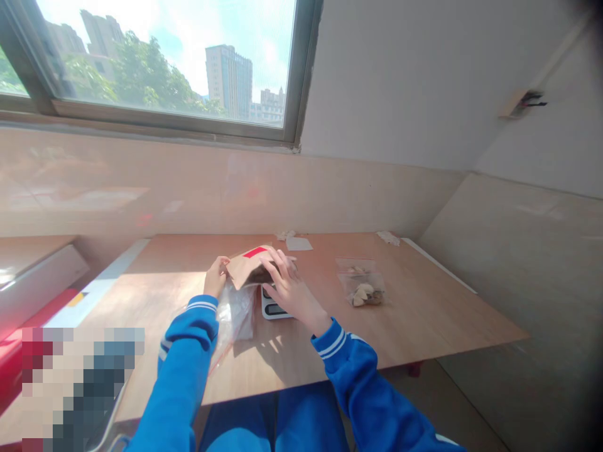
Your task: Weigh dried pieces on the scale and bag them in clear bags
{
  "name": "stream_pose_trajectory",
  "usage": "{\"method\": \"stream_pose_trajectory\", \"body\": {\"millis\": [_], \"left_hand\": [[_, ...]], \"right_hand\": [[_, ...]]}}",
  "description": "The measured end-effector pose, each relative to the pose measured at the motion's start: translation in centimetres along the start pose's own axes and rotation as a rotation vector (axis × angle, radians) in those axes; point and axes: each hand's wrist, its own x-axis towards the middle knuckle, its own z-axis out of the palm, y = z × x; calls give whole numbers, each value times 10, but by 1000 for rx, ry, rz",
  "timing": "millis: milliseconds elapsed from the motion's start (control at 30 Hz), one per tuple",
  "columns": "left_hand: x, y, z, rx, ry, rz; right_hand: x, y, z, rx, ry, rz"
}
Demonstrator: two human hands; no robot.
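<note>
A brown paper bag (242, 262) with a red label is tilted above a small white scale (277, 312) on the table. My left hand (217, 276) pinches the bag's left corner. Against the bag's right part lies my right hand (289, 282), its fingers spread and its thumb apart. A dark area shows on the bag's near side, and I cannot make out what it is. Clear plastic bags (238, 311) with a red seal line lie under and beside my left hand. The bag and my right hand hide most of the scale.
Two clear zip bags with pale pieces, the nearer bag (365, 294) fuller, lie on the right of the wooden table (424, 314). White paper (299, 243) and crumpled scraps (388, 238) are at the back edge. A pixelated patch covers the lower left.
</note>
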Motion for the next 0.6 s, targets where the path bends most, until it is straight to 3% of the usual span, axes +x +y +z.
{"method": "stream_pose_trajectory", "body": {"millis": [133, 300, 500, 600], "left_hand": [[-6, 0, 2, -77, 13, 7], [-5, -3, 4, -97, -20, 28], [-1, -11, 4, 22, 7, 146], [-2, -11, 4, 52, 11, 193]], "right_hand": [[-9, -5, 9, 1, 4, -28], [-8, -7, 14, 27, 141, 200], [-3, -9, 11, 215, 169, 78], [3, -7, 11, 331, 190, 179]]}}
